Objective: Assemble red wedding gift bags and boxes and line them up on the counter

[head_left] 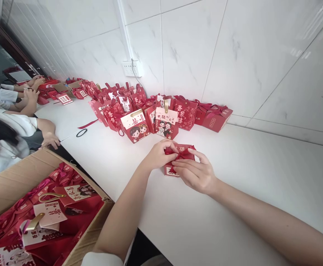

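Observation:
A small red gift box (170,170) with a red ribbon bow (184,154) on top sits on the white table (222,229). My left hand (161,156) pinches the bow's left loop between thumb and fingers. From the right, my right hand (196,168) reaches over the box, its fingers at the bow's right loop and covering part of the box front. Just behind my hands stand a box with a cartoon couple (166,127) and another with two cartoon faces (138,132).
Many red gift boxes (187,113) line the tiled wall. An open carton (22,170) full of red boxes is at the lower left. A black band (81,132) lies on the table. Several people sit at the left, one with a hand (50,139) by the carton.

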The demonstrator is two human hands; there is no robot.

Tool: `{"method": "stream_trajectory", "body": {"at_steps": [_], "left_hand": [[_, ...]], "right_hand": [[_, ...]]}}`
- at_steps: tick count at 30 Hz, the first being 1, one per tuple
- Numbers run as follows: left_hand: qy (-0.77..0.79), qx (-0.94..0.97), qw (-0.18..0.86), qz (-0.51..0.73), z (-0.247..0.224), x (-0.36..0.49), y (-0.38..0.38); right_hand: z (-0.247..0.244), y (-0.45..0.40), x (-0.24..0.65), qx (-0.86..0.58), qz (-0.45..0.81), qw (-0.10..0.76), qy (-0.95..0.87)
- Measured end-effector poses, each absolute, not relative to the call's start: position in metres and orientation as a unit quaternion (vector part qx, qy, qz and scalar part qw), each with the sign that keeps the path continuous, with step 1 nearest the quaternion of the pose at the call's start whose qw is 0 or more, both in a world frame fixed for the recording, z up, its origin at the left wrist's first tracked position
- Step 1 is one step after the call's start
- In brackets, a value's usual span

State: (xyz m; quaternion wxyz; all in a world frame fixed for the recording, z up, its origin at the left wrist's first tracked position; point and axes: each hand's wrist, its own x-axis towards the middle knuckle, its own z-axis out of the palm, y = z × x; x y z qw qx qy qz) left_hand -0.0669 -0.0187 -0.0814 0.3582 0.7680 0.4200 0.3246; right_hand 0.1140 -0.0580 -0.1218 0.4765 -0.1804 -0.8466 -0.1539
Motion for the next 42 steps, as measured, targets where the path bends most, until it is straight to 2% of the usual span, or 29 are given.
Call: {"method": "stream_trajectory", "body": {"at_steps": [4, 10, 16, 26, 33, 37, 42], "left_hand": [[0.428, 0.755, 0.383, 0.316, -0.079, -0.069, -0.02], [0.415, 0.748, 0.416, 0.309, -0.076, -0.069, -0.021], [0.439, 0.747, 0.383, 0.322, -0.082, -0.062, -0.022], [0.393, 0.75, 0.464, 0.259, -0.073, -0.081, -0.018], [0.374, 0.807, 0.398, 0.224, -0.067, -0.091, -0.025], [0.357, 0.821, 0.372, 0.245, -0.075, -0.087, -0.022], [0.356, 0.824, 0.305, 0.319, -0.099, -0.074, -0.01]], "right_hand": [[-0.13, -0.058, 0.112, -0.164, -0.184, 0.471, -0.847], [-0.142, -0.048, 0.111, -0.15, -0.133, 0.456, -0.867], [-0.144, -0.04, 0.113, -0.111, -0.19, 0.471, -0.854], [-0.143, -0.036, 0.111, -0.067, -0.257, 0.465, -0.845], [-0.154, -0.039, 0.108, -0.008, -0.323, 0.399, -0.858], [-0.151, -0.04, 0.113, -0.049, -0.27, 0.45, -0.85], [-0.149, -0.029, 0.133, -0.233, -0.115, 0.529, -0.808]]}}
